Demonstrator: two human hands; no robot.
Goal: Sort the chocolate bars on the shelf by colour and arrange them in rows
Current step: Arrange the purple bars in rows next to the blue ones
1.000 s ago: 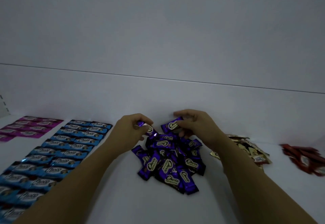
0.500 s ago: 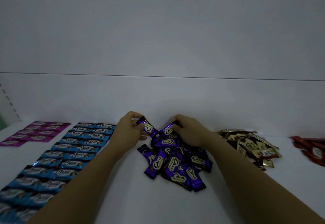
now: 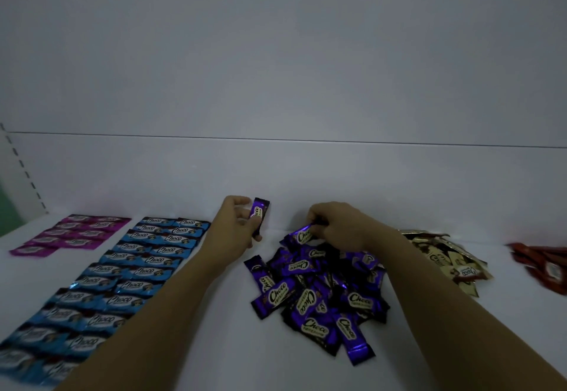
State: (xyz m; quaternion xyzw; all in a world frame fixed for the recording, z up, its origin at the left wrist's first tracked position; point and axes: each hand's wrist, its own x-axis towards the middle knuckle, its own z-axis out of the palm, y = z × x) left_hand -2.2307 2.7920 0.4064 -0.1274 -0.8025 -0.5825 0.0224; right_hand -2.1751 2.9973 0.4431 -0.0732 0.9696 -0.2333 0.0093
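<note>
**First purple bar leaves the heap**

The white shelf is smooth and matt, and carries everything. On its left the blue rows lie finished, two flat glossy wrappers abreast, running towards the back wall. The purple pile sits in the middle, slim oblong foil packets crossing each other at all angles. Right of it lie a cream-and-gold heap and, at the edge, a red heap, both unsorted. The magenta rows are far left.

Half a second ago both hands were at the top of the pile. Now the left hand has drawn away to the pile's left, its grip pinched on one purple bar, held nearly on end near the back wall. I judge the purple row starts there. The right hand pinches a second purple bar at the pile's crest.
</note>
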